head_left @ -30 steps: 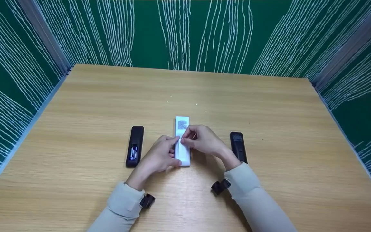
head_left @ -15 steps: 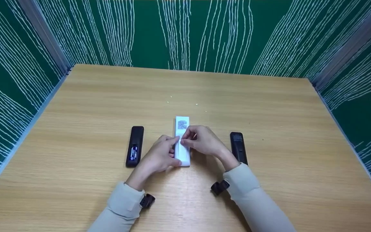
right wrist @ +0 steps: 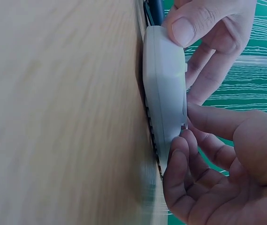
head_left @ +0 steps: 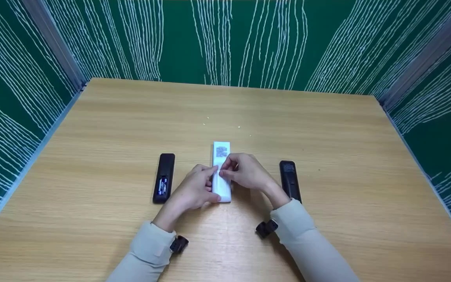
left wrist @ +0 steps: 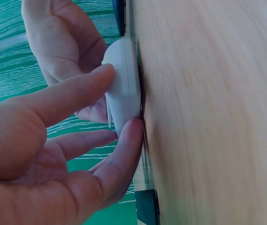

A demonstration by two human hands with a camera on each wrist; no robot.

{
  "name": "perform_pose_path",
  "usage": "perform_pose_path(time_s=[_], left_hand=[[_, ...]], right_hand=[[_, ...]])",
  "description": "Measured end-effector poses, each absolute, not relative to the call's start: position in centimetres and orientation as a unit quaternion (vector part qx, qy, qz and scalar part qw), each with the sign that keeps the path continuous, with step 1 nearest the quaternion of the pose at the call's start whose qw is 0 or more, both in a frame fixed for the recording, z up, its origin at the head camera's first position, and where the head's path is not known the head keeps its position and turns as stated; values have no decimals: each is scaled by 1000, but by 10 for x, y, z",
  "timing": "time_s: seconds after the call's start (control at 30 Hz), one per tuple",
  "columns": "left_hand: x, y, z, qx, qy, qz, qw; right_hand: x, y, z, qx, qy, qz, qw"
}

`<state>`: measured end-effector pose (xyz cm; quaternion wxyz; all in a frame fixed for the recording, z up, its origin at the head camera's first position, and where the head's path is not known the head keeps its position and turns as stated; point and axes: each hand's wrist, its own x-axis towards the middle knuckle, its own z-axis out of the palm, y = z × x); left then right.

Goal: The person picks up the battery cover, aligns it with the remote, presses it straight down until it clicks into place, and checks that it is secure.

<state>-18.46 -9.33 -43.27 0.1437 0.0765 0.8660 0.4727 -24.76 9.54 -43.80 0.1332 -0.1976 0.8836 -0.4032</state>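
A white remote control point(head_left: 222, 188) lies button side down on the table, between two black remotes. My left hand point(head_left: 194, 188) grips it, thumb at the near end and fingers along the left side. My right hand point(head_left: 251, 171) is over its back, thumb and index finger pinching near the middle. In the left wrist view a thin battery cover point(left wrist: 108, 115) stands slightly off the white back. The right wrist view shows my right thumb against this cover point(right wrist: 185, 112), other fingers curled beside it. The fingertips hide part of the cover.
To the left lies a black remote point(head_left: 166, 166) with its battery compartment uncovered and batteries point(head_left: 162, 185) showing. Another black remote point(head_left: 289, 176) lies to the right, beside my right forearm. Several tiny pale specks dot the wooden table point(head_left: 225, 105) farther back. Green patterned panels point(head_left: 178, 43) surround it.
My right hand and forearm have shifted very slightly toward me, the sleeve a little to the left. My left hand and the white remote look unchanged.
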Motion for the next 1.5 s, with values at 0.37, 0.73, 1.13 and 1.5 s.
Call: perform_pose_path(time_s=[0.37, 0.73, 1.13, 1.5], left_hand=[[-185, -94, -433, 71, 867, 471, 149], [-184, -94, -432, 73, 867, 471, 145], [-184, -93, -432, 66, 866, 473, 148], [-183, -92, -431, 67, 866, 472, 150]], right_hand=[[-248, 94, -439, -187, 885, -404, 138], [-248, 94, -439, -188, 886, -402, 134], [-248, 96, -438, -145, 894, -393, 157], [-247, 99, -438, -136, 897, -387, 166]])
